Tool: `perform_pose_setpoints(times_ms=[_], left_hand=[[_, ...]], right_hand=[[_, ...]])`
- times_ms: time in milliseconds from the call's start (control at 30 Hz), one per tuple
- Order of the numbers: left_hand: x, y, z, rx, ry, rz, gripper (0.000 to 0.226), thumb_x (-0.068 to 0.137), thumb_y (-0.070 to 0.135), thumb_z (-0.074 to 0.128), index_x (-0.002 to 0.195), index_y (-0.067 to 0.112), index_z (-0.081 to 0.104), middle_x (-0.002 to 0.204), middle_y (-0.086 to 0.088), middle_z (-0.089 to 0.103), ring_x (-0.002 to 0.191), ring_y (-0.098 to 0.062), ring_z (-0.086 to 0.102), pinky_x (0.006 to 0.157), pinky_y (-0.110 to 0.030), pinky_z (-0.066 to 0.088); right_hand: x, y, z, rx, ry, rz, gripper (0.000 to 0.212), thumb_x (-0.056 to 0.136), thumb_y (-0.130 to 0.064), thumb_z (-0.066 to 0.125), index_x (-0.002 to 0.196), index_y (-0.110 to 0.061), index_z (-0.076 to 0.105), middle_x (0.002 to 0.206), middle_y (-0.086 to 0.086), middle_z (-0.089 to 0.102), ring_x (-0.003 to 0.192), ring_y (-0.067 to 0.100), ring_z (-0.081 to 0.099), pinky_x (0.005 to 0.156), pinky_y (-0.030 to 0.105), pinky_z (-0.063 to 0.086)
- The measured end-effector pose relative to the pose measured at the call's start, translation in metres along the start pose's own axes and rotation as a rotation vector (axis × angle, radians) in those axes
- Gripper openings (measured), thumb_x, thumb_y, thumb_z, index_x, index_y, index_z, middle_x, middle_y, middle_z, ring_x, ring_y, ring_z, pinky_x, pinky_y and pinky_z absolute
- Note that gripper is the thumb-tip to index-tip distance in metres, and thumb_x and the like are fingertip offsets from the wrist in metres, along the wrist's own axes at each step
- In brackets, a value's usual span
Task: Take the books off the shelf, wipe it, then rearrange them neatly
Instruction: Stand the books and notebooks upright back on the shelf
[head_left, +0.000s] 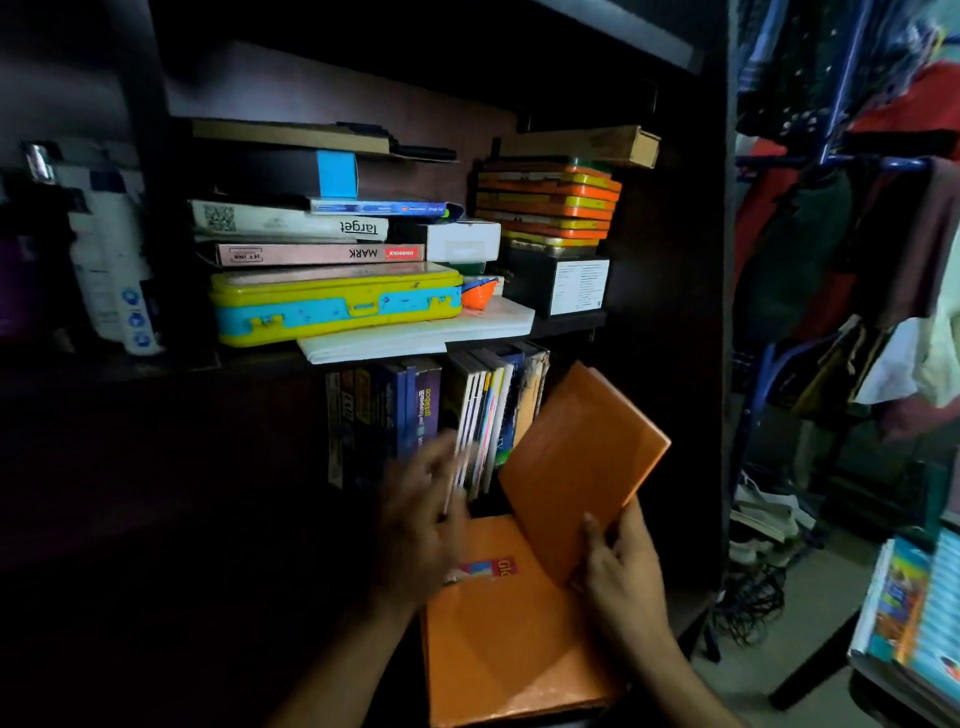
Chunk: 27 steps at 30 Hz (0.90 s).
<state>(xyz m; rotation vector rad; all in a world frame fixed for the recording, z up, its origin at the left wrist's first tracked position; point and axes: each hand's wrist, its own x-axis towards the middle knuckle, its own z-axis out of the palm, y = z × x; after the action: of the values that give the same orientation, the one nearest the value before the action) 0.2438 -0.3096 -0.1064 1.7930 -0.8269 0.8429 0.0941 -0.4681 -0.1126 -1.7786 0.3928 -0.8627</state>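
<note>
A row of upright paperback books (441, 415) with blue, dark and striped spines stands on the lower level of the dark wooden shelf unit (670, 312), directly under the board that carries the yellow and blue plastic case (337, 306). The right hand (621, 566) grips the bottom corner of a thin orange-covered book (582, 467), thumb on the front cover and fingers curled behind it, holding it tilted just to the right of that row, its top edge near the last spine. The left hand (421, 525) is blurred in front of the row's lower part; its fingers look spread and fairly straight by the striped spines, though I cannot tell whether they touch them. Below the row, between the two forearms, lies a larger flat orange book (498, 639) with a small printed label near its top. Above the case sit stacked books (296, 239), and right of those a pile of orange and yellow tins (548, 202). Far right of the row, clothes (857, 260) hang on a blue rack
</note>
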Motion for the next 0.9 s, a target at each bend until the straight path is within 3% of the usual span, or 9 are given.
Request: perform_pose_setpoints(times_ms=[33,67,167,300,467,633,700,767,900], left_hand=[[-0.006,-0.020,-0.025,0.061,0.219,-0.087,0.051,0.094,0.031,0.055,0.142,0.017,0.052,0.146,-0.012,0.050,0.135,-0.026,0.047,0.106,-0.044,0.047],[-0.014,-0.018,-0.028,0.043,0.287,-0.228,0.062,0.091,0.044,0.058,0.147,0.022,0.044,0.150,-0.013,0.044,0.138,-0.029,0.043,0.107,-0.049,0.044],[-0.021,-0.021,-0.022,-0.102,0.119,-0.504,0.097,0.073,0.073,0.062,0.156,0.049,0.016,0.166,-0.002,0.019,0.150,-0.031,0.027,0.111,-0.057,0.038],[-0.023,-0.046,-0.009,-0.082,-0.037,-0.408,0.094,0.072,0.088,0.049,0.149,0.069,-0.002,0.171,0.005,0.009,0.156,-0.020,0.007,0.120,-0.063,0.025],[-0.026,-0.048,-0.006,-0.053,-0.063,-0.335,0.087,0.083,0.085,0.040,0.154,0.060,-0.003,0.170,0.005,0.012,0.156,-0.026,0.015,0.119,-0.064,0.028],[-0.028,-0.054,-0.003,-0.037,-0.049,-0.363,0.079,0.091,0.069,0.045,0.155,0.060,-0.001,0.169,0.002,0.018,0.154,-0.028,0.023,0.112,-0.064,0.038],[-0.028,-0.058,-0.003,-0.044,-0.052,-0.352,0.075,0.096,0.061,0.047,0.155,0.059,0.000,0.169,0.003,0.018,0.154,-0.027,0.023,0.113,-0.064,0.038],[-0.029,-0.061,-0.001,-0.037,-0.052,-0.352,0.073,0.100,0.056,0.049,0.156,0.058,0.002,0.169,0.004,0.017,0.155,-0.026,0.021,0.114,-0.063,0.037],[-0.029,-0.060,-0.003,-0.037,-0.057,-0.349,0.076,0.092,0.070,0.042,0.155,0.059,0.002,0.169,0.005,0.016,0.155,-0.025,0.019,0.116,-0.063,0.035]], right_hand=[[0.007,0.001,-0.004,-0.016,0.020,-0.002,0.041,0.105,-0.022,0.050,0.136,-0.045,0.038,0.108,-0.028,0.065,0.090,-0.016,0.064,0.088,0.030,0.054],[0.012,-0.001,-0.009,-0.034,0.027,-0.017,0.041,0.105,-0.021,0.049,0.135,-0.046,0.038,0.105,-0.031,0.064,0.089,-0.019,0.062,0.088,0.027,0.053],[0.022,-0.008,-0.014,-0.142,-0.097,-0.084,0.040,0.106,-0.020,0.049,0.132,-0.049,0.044,0.098,-0.032,0.070,0.088,-0.006,0.068,0.080,0.025,0.058],[0.026,-0.012,-0.011,-0.240,-0.256,-0.133,0.041,0.105,-0.035,0.046,0.124,-0.071,0.039,0.106,-0.005,0.072,0.093,0.017,0.072,0.080,0.050,0.061],[0.024,-0.011,-0.016,-0.210,-0.321,-0.168,0.037,0.106,-0.029,0.046,0.136,-0.051,0.042,0.103,-0.012,0.074,0.085,0.012,0.074,0.071,0.037,0.063],[0.020,0.003,-0.017,-0.183,-0.058,-0.160,0.020,0.105,-0.022,0.051,0.112,-0.040,0.049,0.090,-0.020,0.070,0.074,0.002,0.069,0.063,0.021,0.055],[0.020,0.004,-0.019,-0.201,0.023,-0.176,0.022,0.104,-0.021,0.051,0.109,-0.041,0.046,0.084,-0.012,0.069,0.070,0.004,0.066,0.060,0.029,0.055],[0.024,0.007,-0.021,-0.272,0.002,-0.195,0.026,0.104,-0.024,0.048,0.120,-0.044,0.040,0.082,-0.006,0.067,0.065,0.008,0.065,0.058,0.040,0.055],[0.037,0.002,-0.015,-0.335,-0.204,-0.287,0.044,0.103,-0.020,0.050,0.137,-0.045,0.037,0.082,-0.004,0.067,0.065,0.009,0.066,0.058,0.033,0.053]])
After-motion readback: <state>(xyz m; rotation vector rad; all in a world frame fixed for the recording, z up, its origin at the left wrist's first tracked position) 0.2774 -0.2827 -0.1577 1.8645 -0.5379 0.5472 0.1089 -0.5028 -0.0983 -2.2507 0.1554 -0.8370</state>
